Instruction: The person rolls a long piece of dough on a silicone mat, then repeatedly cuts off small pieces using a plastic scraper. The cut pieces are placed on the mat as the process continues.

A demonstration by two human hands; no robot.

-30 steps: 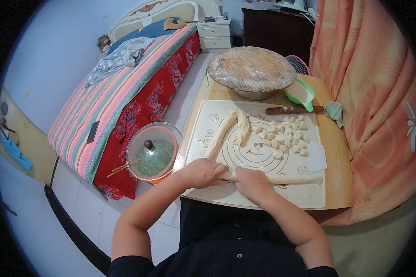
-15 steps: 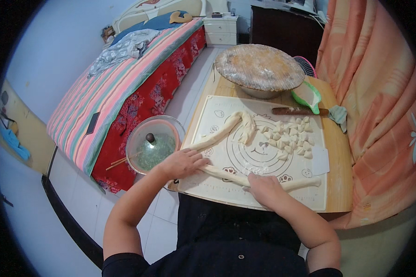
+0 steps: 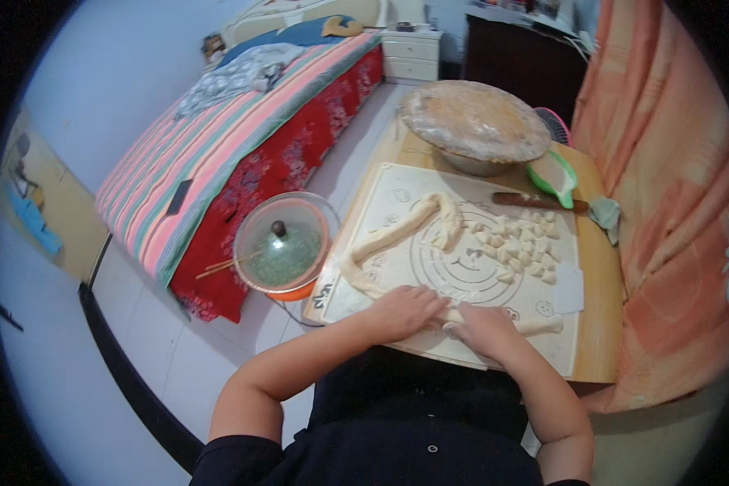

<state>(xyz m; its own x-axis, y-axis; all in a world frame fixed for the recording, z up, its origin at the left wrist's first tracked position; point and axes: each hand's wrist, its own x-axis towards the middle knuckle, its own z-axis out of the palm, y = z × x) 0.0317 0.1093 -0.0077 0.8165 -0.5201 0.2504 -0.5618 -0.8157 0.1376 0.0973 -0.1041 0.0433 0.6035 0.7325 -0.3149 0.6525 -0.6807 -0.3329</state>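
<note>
A long pale dough rope bends across the printed white pastry mat, folded back at its far end. My left hand lies palm down over the near stretch, its fingers curled round the dough. Close beside it, nearly touching, my right hand grips the same rope, with the rope's end sticking out to its right. The dough under both palms is hidden. Several small cut dough pieces lie in a loose group at the right of the mat.
Behind the mat stands a large bowl with a floury round lid. A green scoop, rolling pin, cloth and white scraper lie at right. Left of the table are a glass-lidded pot and chopsticks; a bed lies beyond.
My left hand has slid right along the rope, up beside my right hand. The left stretch of dough now lies uncovered in a bend. The whole view has shifted slightly.
</note>
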